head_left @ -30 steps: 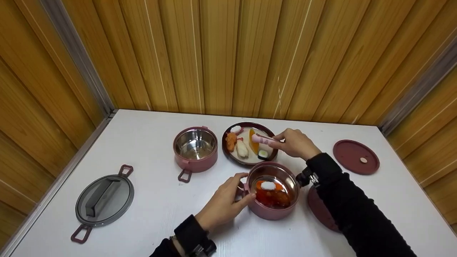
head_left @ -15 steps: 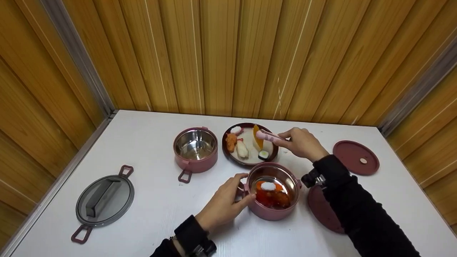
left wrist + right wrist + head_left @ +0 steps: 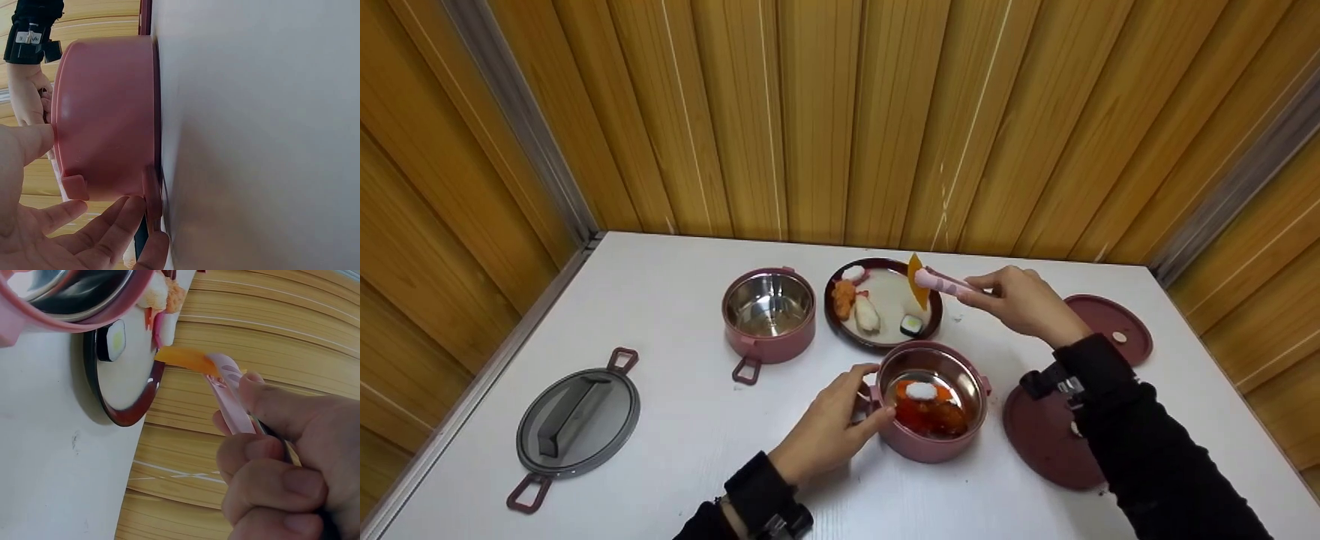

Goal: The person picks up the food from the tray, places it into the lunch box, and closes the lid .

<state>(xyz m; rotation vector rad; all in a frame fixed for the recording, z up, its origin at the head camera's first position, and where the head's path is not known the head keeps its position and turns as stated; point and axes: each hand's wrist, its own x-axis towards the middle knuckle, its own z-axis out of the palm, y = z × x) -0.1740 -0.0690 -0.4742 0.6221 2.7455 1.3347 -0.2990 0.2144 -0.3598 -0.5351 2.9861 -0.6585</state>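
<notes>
Pink tongs (image 3: 941,282) pinched in right hand (image 3: 1024,301), orange slice (image 3: 916,283) above plate edge (image 3: 937,319), left hand (image 3: 831,427) curled against pot (image 3: 926,451)

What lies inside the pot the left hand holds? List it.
Inside the pink pot: a white-topped orange piece and glossy reddish-brown shapes, too unclear to name. Anything beneath is covered.

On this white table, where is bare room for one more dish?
A bare patch of table lies between the grey lid and the unfilled pot, reaching to the left hand. Crowded: around the food-holding pot, held by that hand, with the plate and a red disc close by.
</notes>
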